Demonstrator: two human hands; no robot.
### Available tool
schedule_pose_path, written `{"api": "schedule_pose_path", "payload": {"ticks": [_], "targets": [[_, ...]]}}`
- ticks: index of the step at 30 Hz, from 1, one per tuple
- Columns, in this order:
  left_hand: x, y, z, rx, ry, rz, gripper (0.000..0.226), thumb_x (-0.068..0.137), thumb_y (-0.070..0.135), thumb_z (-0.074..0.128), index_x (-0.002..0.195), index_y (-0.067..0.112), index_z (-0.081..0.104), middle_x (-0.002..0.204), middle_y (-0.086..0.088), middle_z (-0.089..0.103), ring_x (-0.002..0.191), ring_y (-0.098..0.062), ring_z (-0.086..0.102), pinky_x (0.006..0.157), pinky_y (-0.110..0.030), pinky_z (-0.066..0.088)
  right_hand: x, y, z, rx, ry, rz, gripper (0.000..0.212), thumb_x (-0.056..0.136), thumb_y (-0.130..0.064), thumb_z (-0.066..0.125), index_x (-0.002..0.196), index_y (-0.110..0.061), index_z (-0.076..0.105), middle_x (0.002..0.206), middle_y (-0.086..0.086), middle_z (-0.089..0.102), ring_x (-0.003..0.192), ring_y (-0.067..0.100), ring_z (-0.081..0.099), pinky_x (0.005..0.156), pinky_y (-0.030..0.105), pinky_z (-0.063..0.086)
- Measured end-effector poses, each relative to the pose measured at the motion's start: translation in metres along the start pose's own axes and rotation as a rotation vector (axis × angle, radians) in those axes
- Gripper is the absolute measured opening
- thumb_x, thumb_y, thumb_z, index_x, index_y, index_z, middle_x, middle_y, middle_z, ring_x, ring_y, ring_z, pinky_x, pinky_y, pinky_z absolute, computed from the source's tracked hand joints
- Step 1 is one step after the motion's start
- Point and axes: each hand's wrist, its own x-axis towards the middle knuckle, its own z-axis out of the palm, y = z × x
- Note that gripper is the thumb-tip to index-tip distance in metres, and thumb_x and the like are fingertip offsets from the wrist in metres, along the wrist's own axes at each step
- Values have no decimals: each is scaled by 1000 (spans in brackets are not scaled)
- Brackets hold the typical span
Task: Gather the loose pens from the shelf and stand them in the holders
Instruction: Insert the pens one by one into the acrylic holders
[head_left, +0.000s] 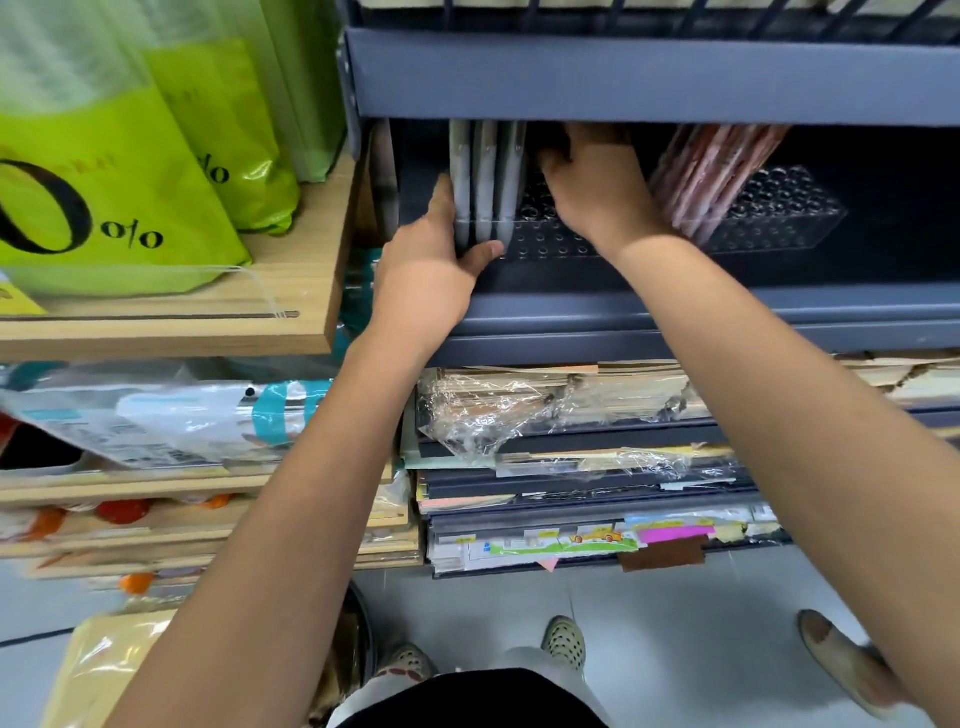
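Observation:
On the dark blue metal shelf (623, 306) stand two clear plastic pen holders with rows of round holes. In the left holder (550, 241) stands a block of grey pens (485, 182). My left hand (436, 260) grips this block at its left end, thumb across the front base. My right hand (597, 182) reaches deep over the same holder, fingers curled down into the dark behind the grey pens; what they hold is hidden. The right holder (779, 218) carries a leaning bunch of reddish pens (711, 171).
The shelf above (649, 73) hangs low over both hands. A wooden shelf (291, 291) to the left bears green bags (104, 182). Stacked paper and wrapped packs (545, 410) fill the lower shelves. Someone's shoe (841, 660) is on the floor at right.

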Motion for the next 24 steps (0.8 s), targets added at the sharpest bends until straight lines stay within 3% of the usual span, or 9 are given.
{"api": "schedule_pose_path", "payload": {"ticks": [4,9,12,14,16,18,20,22,24], "targets": [[-1,1,-1,-32,-8,-3,73,89,45,67,150,25,33,131,-7,63,121,-35,56,98,-44,48,-3,-1,0,8,14,-11,44,97,-19,45,141,-11,45,145,14,46,132,32,43,106,30,32],[0,9,-8,-102,-73,-24,75,86,38,72,145,13,34,137,-7,58,126,-29,53,101,-36,44,-19,1,-6,12,114,35,38,97,-18,41,132,-18,56,124,15,64,115,35,56,96,34,43],[-18,15,-19,-320,-28,13,53,88,31,69,133,10,49,133,-5,59,123,-21,55,97,-18,37,-34,0,-15,232,174,114,31,95,-13,45,120,-15,64,107,2,68,103,13,62,91,19,43],[-37,15,-24,-394,69,82,42,90,23,65,128,8,58,132,-8,60,125,-21,53,104,-18,33,-53,-1,-28,423,213,115,25,92,-9,50,107,-13,68,96,-3,68,84,-7,59,80,10,42],[-59,13,-27,-433,175,128,36,91,22,62,126,12,62,133,-6,58,127,-16,51,107,-21,33,-79,3,-43,511,271,149,19,87,-18,55,96,-24,71,91,-9,71,82,-5,63,81,18,49],[-85,8,-26,-570,259,182,23,93,20,60,116,16,64,122,-3,63,113,-11,59,96,-23,46,-110,12,-56,562,297,170,16,87,-27,57,93,-25,72,89,-7,74,88,8,69,84,29,55],[-117,0,-19,-694,264,241,14,96,14,58,108,13,65,107,-4,67,97,-18,66,81,-29,53,-147,28,-65,657,287,182,17,91,-29,58,96,-20,72,88,0,74,87,17,71,80,31,57],[-147,-12,-3,-767,168,214,11,98,18,57,103,16,66,95,0,70,86,-21,68,73,-31,55,-188,54,-64,719,252,267,18,94,-28,58,98,-17,71,88,4,74,83,20,72,76,28,58],[-174,-29,24,-810,14,38,9,95,27,59,97,23,67,89,-1,72,77,-16,69,66,-24,54,-234,94,-50,751,196,437,15,95,-22,58,97,-16,71,87,6,74,79,21,72,72,27,59]]}}
